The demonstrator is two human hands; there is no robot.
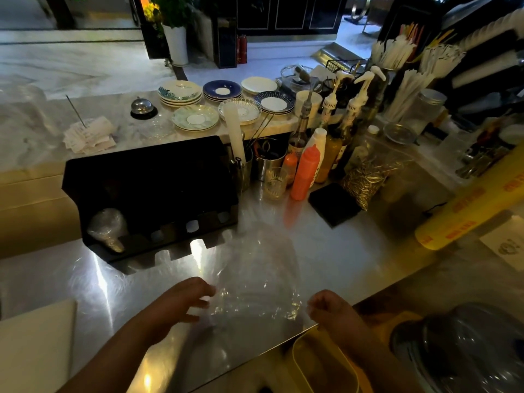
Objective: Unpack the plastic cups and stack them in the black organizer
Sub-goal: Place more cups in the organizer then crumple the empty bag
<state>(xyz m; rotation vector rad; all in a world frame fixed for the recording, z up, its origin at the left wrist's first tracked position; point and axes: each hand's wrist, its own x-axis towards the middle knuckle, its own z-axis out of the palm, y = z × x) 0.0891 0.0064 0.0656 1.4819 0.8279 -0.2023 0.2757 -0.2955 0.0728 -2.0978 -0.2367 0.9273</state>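
Clear plastic sleeve [255, 279] pinched between left hand [181, 300] and right hand [326, 307], stretching toward twelve o'clock; black organizer [150, 194] at eleven o'clock, nearer the left.

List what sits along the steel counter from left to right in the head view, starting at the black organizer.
Black organizer → clear patterned glass → orange squeeze bottle → black square pad → bag of dried bits → yellow roll of wrap.

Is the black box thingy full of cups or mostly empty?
Mostly empty. The black organizer holds one wrapped bundle of clear cups at its left end; the other slots look dark and bare.
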